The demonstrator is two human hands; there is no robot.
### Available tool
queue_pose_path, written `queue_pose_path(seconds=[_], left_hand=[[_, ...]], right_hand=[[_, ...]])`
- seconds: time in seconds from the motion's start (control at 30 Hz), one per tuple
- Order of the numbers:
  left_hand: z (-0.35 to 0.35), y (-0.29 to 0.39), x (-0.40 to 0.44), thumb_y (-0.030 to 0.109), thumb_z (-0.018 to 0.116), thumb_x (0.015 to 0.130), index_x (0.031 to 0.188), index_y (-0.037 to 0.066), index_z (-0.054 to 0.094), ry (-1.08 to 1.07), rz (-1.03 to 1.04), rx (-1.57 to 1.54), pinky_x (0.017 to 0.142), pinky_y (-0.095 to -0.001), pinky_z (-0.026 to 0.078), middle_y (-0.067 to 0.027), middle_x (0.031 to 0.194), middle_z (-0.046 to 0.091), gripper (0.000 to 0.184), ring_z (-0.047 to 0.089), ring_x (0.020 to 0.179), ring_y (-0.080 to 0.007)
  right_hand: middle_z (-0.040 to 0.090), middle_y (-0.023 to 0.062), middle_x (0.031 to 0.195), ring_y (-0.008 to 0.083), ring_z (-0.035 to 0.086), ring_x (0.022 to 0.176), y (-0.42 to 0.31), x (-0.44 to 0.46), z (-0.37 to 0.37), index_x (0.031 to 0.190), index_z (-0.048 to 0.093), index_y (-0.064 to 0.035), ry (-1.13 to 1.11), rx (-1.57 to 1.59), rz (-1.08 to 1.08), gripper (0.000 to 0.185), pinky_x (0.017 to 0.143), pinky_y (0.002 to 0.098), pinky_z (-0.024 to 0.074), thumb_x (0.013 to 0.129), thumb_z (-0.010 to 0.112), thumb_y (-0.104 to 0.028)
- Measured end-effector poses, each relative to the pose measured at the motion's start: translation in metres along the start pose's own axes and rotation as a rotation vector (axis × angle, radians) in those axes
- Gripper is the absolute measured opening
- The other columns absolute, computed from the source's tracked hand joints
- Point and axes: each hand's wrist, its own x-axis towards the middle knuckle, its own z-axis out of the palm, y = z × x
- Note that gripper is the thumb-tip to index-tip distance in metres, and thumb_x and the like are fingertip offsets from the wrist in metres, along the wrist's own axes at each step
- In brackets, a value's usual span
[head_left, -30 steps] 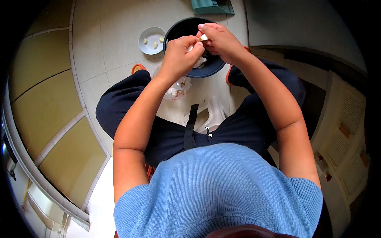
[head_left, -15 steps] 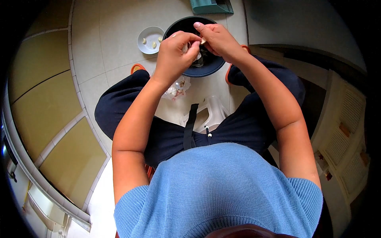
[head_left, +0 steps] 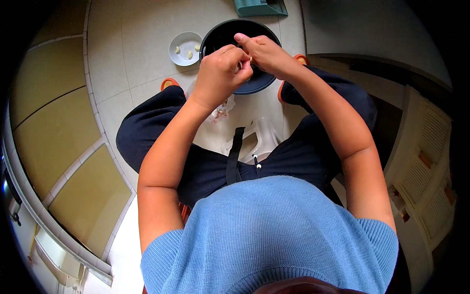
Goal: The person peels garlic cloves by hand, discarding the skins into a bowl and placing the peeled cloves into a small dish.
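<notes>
My left hand [head_left: 224,72] and my right hand [head_left: 267,56] meet above a dark round bin [head_left: 257,87]. Only a sliver of a pale garlic clove [head_left: 251,60] shows between them; my fingers cover the rest. My right fingers curl round it, with that thumb raised. The thumb and forefinger of my left hand are closed in a pinch at its near side. Left of the bin, a white bowl [head_left: 185,35] holds three garlic cloves [head_left: 190,54], apart from each other. The bin's contents are mostly hidden by my hands.
Below my left wrist, a clear plastic bag [head_left: 220,112] lies on the tiled floor, partly hidden. A white plastic stool [head_left: 267,139] is between my legs. Orange footwear [head_left: 169,83] flanks the bin. Beyond it lies a green dustpan [head_left: 262,7]; cabinets [head_left: 56,117] line the left side.
Both hands have shifted slightly toward me, and my left hand has rolled inward. The garlic clove, plainer before, is now mostly covered by fingers. The bowl stays in place.
</notes>
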Motion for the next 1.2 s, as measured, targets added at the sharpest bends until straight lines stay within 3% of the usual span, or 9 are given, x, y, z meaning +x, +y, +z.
queue_pose_path(seconds=[0.17, 0.4, 0.47, 0.8, 1.0, 1.13, 1.2], left_hand=[[0.001, 0.003, -0.001, 0.008, 0.064, 0.067, 0.073, 0.003, 0.059, 0.092, -0.005, -0.005, 0.058, -0.0337, 0.048, -0.0103, 0.072, 0.061, 0.008, 0.060, 0.063, -0.0270], [-0.004, -0.002, 0.004, 0.008, 0.062, 0.069, 0.074, 0.003, 0.061, 0.081, -0.098, -0.102, 0.058, -0.0325, 0.047, -0.0110, 0.071, 0.060, 0.008, 0.059, 0.062, -0.0253], [-0.007, 0.000, 0.006, 0.009, 0.061, 0.073, 0.075, 0.001, 0.060, 0.070, -0.107, -0.067, 0.062, -0.0290, 0.045, -0.0095, 0.070, 0.060, 0.009, 0.057, 0.064, -0.0194], [-0.021, -0.011, 0.009, 0.012, 0.062, 0.077, 0.077, 0.000, 0.062, 0.088, -0.192, -0.031, 0.061, -0.0258, 0.045, -0.0068, 0.067, 0.060, 0.012, 0.056, 0.064, -0.0138], [-0.007, -0.021, 0.002, 0.015, 0.063, 0.079, 0.079, 0.000, 0.062, -0.033, -0.261, -0.072, 0.058, -0.0251, 0.044, -0.0052, 0.066, 0.061, 0.016, 0.056, 0.062, -0.0107], [0.000, -0.021, 0.002, 0.017, 0.064, 0.081, 0.078, 0.000, 0.062, 0.034, -0.188, -0.098, 0.057, -0.0233, 0.043, -0.0034, 0.064, 0.059, 0.018, 0.054, 0.061, -0.0086], [-0.004, -0.019, 0.004, 0.017, 0.064, 0.078, 0.077, 0.000, 0.062, -0.007, -0.281, -0.121, 0.058, -0.0260, 0.044, -0.0068, 0.066, 0.060, 0.017, 0.056, 0.061, -0.0134]], right_hand=[[0.042, -0.0063, 0.054, 0.0028, 0.031, 0.046, -0.012, -0.007, 0.006, 0.067, 0.056, -0.0088, -0.047, 0.026, 0.020, 0.048, 0.042, 0.0205, 0.0233, 0.093, 0.044, -0.047], [0.041, -0.0070, 0.052, 0.0025, 0.030, 0.041, -0.018, -0.010, 0.006, 0.070, 0.057, -0.0089, -0.088, 0.101, 0.062, 0.049, 0.037, 0.0197, 0.0210, 0.093, 0.043, -0.050], [0.039, -0.0065, 0.049, 0.0030, 0.029, 0.037, -0.020, -0.008, 0.004, 0.069, 0.055, -0.0096, -0.055, 0.089, 0.107, 0.049, 0.035, 0.0195, 0.0198, 0.091, 0.044, -0.052], [0.035, -0.0051, 0.044, 0.0034, 0.028, 0.033, -0.017, -0.007, -0.004, 0.064, 0.048, -0.0108, 0.004, 0.125, 0.094, 0.052, 0.032, 0.0191, 0.0184, 0.089, 0.044, -0.056], [0.037, -0.0032, 0.048, 0.0041, 0.030, 0.037, -0.015, -0.001, -0.009, 0.069, 0.048, -0.0110, -0.011, 0.210, 0.040, 0.043, 0.033, 0.0187, 0.0194, 0.091, 0.047, -0.048], [0.041, -0.0025, 0.055, 0.0040, 0.034, 0.042, -0.011, 0.003, -0.011, 0.078, 0.049, -0.0095, 0.000, 0.218, -0.045, 0.035, 0.036, 0.0184, 0.0214, 0.092, 0.047, -0.041], [0.042, -0.0025, 0.057, 0.0039, 0.035, 0.044, -0.011, 0.003, -0.011, 0.081, 0.049, -0.0090, 0.005, 0.214, -0.060, 0.033, 0.037, 0.0182, 0.0220, 0.093, 0.047, -0.040]])
